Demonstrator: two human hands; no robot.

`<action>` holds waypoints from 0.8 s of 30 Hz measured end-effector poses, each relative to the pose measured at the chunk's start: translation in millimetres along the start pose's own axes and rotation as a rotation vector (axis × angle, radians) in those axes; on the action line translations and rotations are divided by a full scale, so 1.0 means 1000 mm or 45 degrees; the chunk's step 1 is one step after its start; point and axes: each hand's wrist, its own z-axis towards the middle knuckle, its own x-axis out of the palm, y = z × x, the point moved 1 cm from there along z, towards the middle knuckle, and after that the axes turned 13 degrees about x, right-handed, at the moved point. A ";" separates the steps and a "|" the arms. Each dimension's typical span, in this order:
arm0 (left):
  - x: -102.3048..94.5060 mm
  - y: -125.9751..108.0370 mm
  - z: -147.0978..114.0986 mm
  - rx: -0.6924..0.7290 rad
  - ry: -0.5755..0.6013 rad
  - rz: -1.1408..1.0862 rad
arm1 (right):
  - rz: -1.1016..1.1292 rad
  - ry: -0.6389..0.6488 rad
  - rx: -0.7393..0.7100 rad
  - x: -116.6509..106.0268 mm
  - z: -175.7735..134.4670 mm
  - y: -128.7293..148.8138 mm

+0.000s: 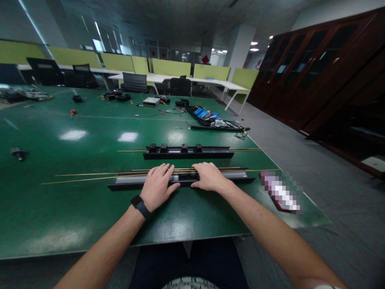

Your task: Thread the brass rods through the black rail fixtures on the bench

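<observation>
A long black channel rail (126,186) with a greyish inner face lies crosswise on the table in front of me. My left hand (157,185) spans it left of the middle, thumb along the near wall and fingers over the far side. Right of the middle, my right hand (208,176) grips the same rail in a similar way. Dark small parts (187,176) sit inside the rail between my hands, partly covered. Several thin brass-coloured rods (90,174) run along its far side and stick out past its left end; my fingers lie over some of them.
Beyond lies a second black rail (188,155) with several black blocks and thin rods. A pixelated object with a red edge (279,194) rests near the right table edge. Farther back are a black tray of bundled items (207,116), a white box (151,101) and loose parts on the green table (75,208).
</observation>
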 end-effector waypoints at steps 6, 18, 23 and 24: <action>0.003 0.000 0.004 -0.020 -0.020 -0.023 | 0.183 -0.049 -0.113 0.001 0.004 -0.016; 0.008 0.002 0.007 -0.053 -0.031 -0.060 | -0.149 -0.183 0.341 -0.002 0.090 -0.067; 0.009 0.002 0.006 -0.064 -0.045 -0.083 | -0.197 -0.071 0.331 0.006 0.115 -0.071; 0.009 0.002 0.006 -0.067 -0.048 -0.089 | -0.207 -0.059 0.322 0.006 0.119 -0.072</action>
